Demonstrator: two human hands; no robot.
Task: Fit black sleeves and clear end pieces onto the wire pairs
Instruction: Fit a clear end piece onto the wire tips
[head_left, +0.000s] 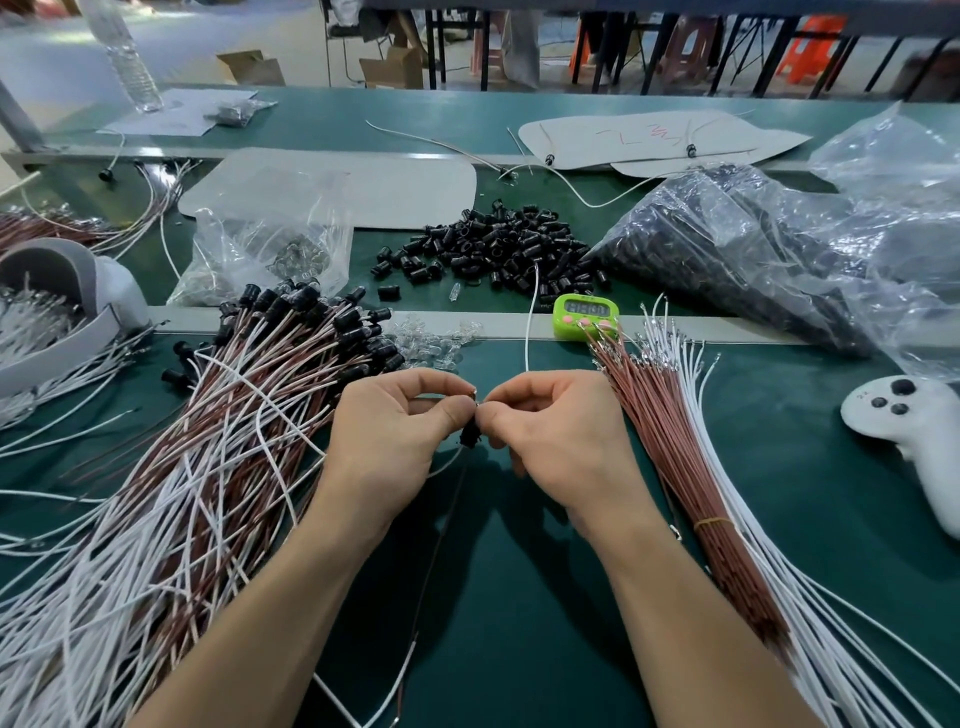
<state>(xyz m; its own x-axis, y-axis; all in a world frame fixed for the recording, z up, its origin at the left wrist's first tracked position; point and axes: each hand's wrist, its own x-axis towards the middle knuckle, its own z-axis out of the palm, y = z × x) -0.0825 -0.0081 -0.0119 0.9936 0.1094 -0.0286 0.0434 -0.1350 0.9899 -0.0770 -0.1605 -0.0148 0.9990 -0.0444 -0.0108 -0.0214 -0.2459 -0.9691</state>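
Left hand (395, 431): is curling its fingers inward, with thumb and forefinger pinching the black sleeve (470, 439) from the left.
Right hand (556, 431): is curling in the same way, its thumb and forefinger tips gripping the same sleeve from the right, so the two hands are touching at the fingertips.
Black sleeve: is being held between the two thumbs, just above the tabletop (519, 597), near the middle of the view.
Wire pair (410, 656): is trailing down from the sleeve toward the person, lying on the tabletop between the forearms.
Finished wires (208, 441): are lying in a loose heap beside the left hand, their sleeved ends pointing away from the person.
Bare wires (675, 441): are lying in a tied bundle just beside the right hand.
Clear end pieces (431, 338): are sitting in a small pile beyond the hands.
Loose sleeves (498, 244): are lying scattered farther back, past the green timer (586, 316).
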